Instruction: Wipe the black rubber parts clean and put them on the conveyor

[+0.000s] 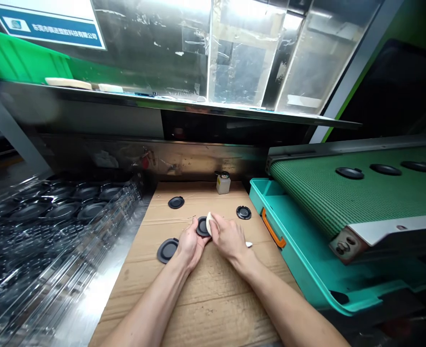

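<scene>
Over the middle of a cardboard sheet (213,299), my left hand (190,245) grips a round black plastic cap (203,227) by its edge. My right hand (230,236) pinches a white cloth pad (209,223) against the right side of that cap. Close to my left wrist lies a larger black cap (168,250). Farther back are another black cap (176,202) on the left and a ring-edged black cap (244,212) on the right. A small white piece (248,244) shows partly beside my right hand.
A small bottle (223,183) stands at the cardboard's back edge. Clear trays (72,241) of black caps are stacked at left. At right, a teal bin (299,260) sits under a green conveyor belt (321,193) carrying several black caps. A metal shelf (198,107) crosses above.
</scene>
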The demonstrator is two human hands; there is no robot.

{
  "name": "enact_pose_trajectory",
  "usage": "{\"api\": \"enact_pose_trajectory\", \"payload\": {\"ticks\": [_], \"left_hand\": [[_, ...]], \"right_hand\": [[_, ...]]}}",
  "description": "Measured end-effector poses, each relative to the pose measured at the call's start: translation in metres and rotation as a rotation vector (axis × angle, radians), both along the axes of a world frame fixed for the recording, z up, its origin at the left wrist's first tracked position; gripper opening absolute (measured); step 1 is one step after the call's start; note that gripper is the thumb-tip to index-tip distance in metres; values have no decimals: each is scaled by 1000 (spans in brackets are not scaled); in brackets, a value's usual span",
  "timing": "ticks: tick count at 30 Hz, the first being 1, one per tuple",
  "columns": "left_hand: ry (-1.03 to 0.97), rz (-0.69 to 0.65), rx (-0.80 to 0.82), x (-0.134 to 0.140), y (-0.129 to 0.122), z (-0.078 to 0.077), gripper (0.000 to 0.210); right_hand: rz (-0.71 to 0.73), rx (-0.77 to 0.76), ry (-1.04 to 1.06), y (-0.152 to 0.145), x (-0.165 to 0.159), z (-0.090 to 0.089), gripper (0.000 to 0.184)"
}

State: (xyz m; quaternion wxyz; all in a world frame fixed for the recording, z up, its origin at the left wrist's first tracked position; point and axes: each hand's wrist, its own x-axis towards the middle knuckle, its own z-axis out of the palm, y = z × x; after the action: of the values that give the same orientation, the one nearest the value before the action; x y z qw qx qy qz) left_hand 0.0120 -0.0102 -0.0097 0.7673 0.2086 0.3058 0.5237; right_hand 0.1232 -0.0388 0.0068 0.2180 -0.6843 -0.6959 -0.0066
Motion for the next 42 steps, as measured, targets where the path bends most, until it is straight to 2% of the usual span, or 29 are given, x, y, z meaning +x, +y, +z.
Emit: {"api": "enact_pose_trajectory", "payload": {"ticks": [3,7,10,14,16,18,22,26,30,33,37,40,42], "left_hand": [[-24,-41,3,0,-1,0,29],[-63,-1,-16,-6,1,0,30],[-99,19,-48,-16,5,3,33],[-166,-49,-28,-27,5,11,38],[-133,-69,39,-25,0,15,35],[0,-1,179,-20,-7,19,36],[240,226,444,-6,-27,29,81],[232,249,481,-1,-41,37,83],[258,264,490,-2,-44,40,88],[252,247,444,-3,-43,39,85],[267,231,462,-3,-36,32,80],[297,231,401,0,-25,22,52],[268,189,292,2,-18,16,36]], "right_hand": [[83,16,36,-3,-3,-2,38],[-31,36,67,1,1,-1,38],[-54,98,175,2,18,-3,39],[-128,217,323,4,40,-6,41],[-130,206,340,7,44,-9,40],[-115,168,339,9,44,-11,39],[-76,114,325,9,38,-14,39],[-70,101,323,9,39,-15,37],[-81,99,338,9,43,-15,38],[-82,100,365,9,45,-13,38],[-64,118,442,8,44,-11,38],[0,189,575,5,35,-7,40],[120,177,653,1,27,-6,43]]}}
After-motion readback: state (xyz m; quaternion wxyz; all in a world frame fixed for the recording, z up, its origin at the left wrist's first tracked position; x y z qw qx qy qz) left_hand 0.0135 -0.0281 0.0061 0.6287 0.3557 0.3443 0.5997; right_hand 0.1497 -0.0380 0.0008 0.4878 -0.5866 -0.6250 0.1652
